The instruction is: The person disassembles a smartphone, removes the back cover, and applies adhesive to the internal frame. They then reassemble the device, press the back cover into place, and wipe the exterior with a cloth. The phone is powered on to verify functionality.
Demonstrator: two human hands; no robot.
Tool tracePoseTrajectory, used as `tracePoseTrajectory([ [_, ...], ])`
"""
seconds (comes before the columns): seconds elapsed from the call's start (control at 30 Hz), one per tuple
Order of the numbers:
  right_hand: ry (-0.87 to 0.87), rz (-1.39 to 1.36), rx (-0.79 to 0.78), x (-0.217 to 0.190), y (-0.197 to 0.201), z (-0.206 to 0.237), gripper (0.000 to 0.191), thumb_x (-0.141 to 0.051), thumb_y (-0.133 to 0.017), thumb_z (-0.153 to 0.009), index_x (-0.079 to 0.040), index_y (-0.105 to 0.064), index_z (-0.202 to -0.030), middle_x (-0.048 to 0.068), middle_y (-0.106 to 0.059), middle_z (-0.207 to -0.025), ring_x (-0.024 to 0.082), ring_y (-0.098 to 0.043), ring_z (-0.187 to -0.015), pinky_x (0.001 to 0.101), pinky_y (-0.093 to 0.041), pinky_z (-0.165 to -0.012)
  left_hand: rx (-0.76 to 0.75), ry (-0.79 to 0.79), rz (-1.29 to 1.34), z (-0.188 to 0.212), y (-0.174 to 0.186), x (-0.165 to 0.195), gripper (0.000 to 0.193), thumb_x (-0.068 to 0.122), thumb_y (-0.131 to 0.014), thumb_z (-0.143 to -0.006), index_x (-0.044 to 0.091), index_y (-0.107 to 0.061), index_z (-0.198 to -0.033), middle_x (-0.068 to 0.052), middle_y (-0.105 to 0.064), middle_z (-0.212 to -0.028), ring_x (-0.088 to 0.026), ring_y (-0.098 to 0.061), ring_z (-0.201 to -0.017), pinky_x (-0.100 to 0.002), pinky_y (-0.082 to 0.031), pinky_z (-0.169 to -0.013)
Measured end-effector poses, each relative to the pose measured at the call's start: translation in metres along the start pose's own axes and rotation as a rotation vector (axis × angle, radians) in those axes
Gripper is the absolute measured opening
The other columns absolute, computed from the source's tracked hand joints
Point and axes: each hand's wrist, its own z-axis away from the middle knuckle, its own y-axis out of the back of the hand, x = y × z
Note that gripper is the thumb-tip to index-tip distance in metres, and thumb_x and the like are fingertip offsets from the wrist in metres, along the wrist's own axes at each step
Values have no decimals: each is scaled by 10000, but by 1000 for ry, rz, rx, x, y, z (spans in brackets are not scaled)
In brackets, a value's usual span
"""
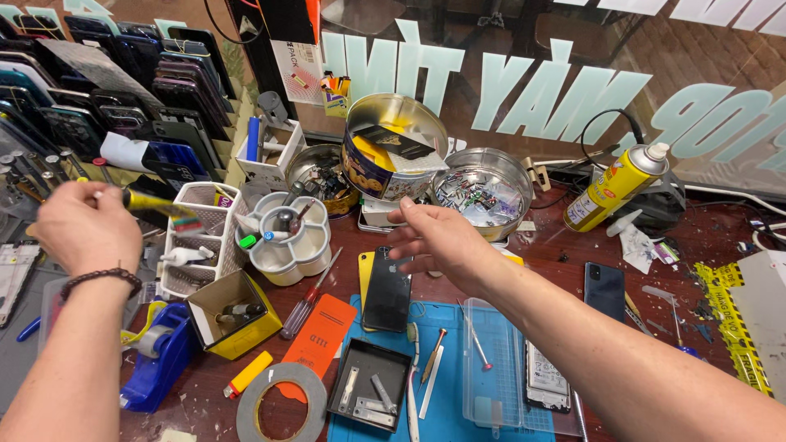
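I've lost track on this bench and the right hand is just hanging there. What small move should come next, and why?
Probably lower the right hand onto the black phone lying back-up on the blue mat. That hand is open, empty and hovers right above it, while the left hand already grips a yellow-handled tool.
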Motion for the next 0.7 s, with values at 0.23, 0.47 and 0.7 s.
tracePoseTrajectory([
  [0.23, 48, -81, 47, -20, -3, 25, 521, -467, -517, -982, -127, -542, -1376, 133, -569, -1218, 214, -688, -914, 372, -608, -742, -492, 516, 1041, 12, 1, 118, 207, 195, -716, -995, 2, -662, -938, -73, -679, -810, -165, -683, -653, -279, -601, -583],
  [0.47, 201, -405, 43, -41, 59, 85, 443, -402, -488, -1011, -65, -564, -1288, 124, -674, -1148, 212, -723, -890, 348, -615, -738, -937, 588, 1265, 111, -29, 260, 233, 221, -717, -960, 8, -648, -894, -71, -681, -817, -160, -683, -676, -279, -597, -596],
  [0.7, 261, -208, 319, -17, 160, 161, 213, -179, -673, -973, -44, -712, -1133, 33, -704, -929, 87, -668, -761, 255, -585, -691, -1451, 483, 1302, 173, 1, 372, 213, 177, -682, -899, 28, -641, -1045, -68, -702, -890, -164, -718, -716, -306, -634, -601],
])
